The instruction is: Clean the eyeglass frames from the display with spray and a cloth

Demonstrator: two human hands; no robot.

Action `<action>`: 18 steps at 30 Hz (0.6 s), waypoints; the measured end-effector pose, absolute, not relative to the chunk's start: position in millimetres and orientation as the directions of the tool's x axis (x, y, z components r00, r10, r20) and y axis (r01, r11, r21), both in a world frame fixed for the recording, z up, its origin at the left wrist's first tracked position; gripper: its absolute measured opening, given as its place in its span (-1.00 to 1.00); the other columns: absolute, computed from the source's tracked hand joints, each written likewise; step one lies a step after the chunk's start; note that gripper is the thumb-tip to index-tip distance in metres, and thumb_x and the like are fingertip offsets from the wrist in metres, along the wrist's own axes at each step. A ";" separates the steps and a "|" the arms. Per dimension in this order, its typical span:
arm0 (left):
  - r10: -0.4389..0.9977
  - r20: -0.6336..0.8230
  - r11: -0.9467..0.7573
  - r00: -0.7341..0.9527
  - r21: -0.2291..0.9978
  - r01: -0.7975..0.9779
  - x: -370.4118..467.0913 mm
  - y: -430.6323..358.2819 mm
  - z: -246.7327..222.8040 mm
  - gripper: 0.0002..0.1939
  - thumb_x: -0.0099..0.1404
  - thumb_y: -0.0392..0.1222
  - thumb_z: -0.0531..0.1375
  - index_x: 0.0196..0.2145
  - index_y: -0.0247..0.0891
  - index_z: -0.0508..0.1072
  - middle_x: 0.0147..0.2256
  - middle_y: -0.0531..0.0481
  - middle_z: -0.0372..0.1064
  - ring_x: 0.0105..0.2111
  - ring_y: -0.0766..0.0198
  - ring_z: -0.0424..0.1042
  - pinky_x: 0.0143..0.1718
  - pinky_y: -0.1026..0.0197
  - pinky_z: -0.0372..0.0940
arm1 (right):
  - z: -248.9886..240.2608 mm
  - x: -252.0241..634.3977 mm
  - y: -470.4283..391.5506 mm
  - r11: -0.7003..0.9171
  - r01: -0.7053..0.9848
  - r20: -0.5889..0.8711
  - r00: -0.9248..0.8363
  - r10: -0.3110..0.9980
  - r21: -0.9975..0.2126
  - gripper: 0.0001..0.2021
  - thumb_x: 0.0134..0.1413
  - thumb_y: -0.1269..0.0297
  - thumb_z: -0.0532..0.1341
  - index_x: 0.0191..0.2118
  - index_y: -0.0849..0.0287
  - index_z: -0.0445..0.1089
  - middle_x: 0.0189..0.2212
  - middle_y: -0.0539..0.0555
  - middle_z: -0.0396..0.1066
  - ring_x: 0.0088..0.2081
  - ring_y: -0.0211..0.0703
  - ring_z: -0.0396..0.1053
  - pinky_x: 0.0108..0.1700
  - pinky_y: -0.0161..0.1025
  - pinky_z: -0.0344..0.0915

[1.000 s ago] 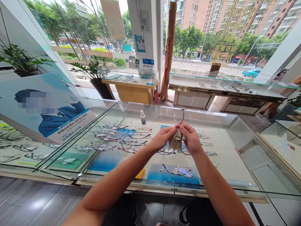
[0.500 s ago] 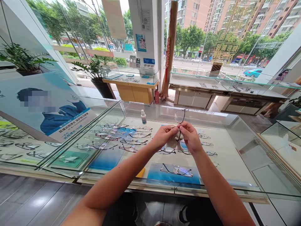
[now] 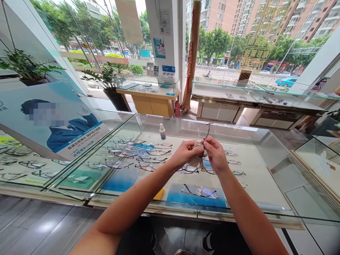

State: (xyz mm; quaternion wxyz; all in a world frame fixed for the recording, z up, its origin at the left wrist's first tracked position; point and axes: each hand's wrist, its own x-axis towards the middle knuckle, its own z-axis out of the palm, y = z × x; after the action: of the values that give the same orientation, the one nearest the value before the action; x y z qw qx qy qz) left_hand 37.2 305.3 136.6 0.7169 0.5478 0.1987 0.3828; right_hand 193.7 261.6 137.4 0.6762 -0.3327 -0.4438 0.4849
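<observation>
My left hand (image 3: 186, 154) pinches a beige cloth (image 3: 196, 161) with thumb and fingers, folded against part of a pair of eyeglasses (image 3: 204, 131). My right hand (image 3: 214, 154) grips the same eyeglasses near their middle. One round lens and a thin dark rim stick up above the fingers; the rest is hidden by the hands and cloth. Both hands are close together over the glass display case (image 3: 255, 177). A small white bottle (image 3: 162, 131) with a blue label stands on the case top, beyond my left hand.
Inside the case lie rows of eyeglasses (image 3: 151, 153) and a pair on a blue board (image 3: 175, 198). A poster board (image 3: 77, 136) leans at the left. Farther off are more display counters (image 3: 220, 111), a red fire extinguisher (image 3: 177, 109), a wooden trunk (image 3: 191, 63) and potted plants (image 3: 106, 79).
The left fingers and cloth have shifted slightly on the eyeglasses, with the cloth now showing above the left thumb. The raised lens has turned a little. The bottle stays in place.
</observation>
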 end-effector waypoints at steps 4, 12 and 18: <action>0.753 0.126 0.128 0.646 0.935 -0.331 37.5 305.8 135.7 -0.43 0.02 0.04 0.64 -0.17 -0.33 0.57 -0.33 0.01 0.49 -0.34 0.30 0.41 -0.25 0.25 0.31 | 140.4 193.9 260.1 0.276 -0.397 0.236 0.147 0.960 -0.875 -0.74 0.01 0.02 0.54 -0.32 0.06 0.60 -0.32 -0.02 0.46 -0.34 -0.22 0.26 -0.31 -0.26 0.22; 0.791 0.213 -0.006 0.573 0.940 -0.341 39.8 304.4 133.2 -0.45 0.19 0.20 0.53 -0.18 -0.33 0.54 -0.38 0.04 0.40 -0.41 0.36 0.32 -0.34 0.30 0.22 | 136.1 191.6 261.9 0.258 -0.419 0.230 0.119 0.966 -0.871 -0.70 0.02 -0.01 0.55 -0.25 0.05 0.59 -0.30 -0.01 0.50 -0.32 -0.20 0.33 -0.29 -0.26 0.32; 0.807 0.286 -0.119 0.517 0.936 -0.331 42.4 303.2 135.5 -0.44 0.30 0.31 0.42 -0.32 -0.30 0.49 -0.45 0.07 0.34 -0.46 0.36 0.25 -0.37 0.28 0.21 | 134.4 189.3 261.5 0.281 -0.382 0.266 0.094 0.960 -0.880 -0.75 0.11 0.00 0.51 -0.26 0.04 0.59 -0.34 -0.03 0.47 -0.37 -0.24 0.30 -0.31 -0.27 0.29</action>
State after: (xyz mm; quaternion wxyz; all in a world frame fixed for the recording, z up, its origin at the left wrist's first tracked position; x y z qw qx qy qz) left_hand 42.4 303.2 135.5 0.6330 0.5982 0.1988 0.4492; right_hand 189.3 261.5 134.4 0.6648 -0.3238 -0.4456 0.5046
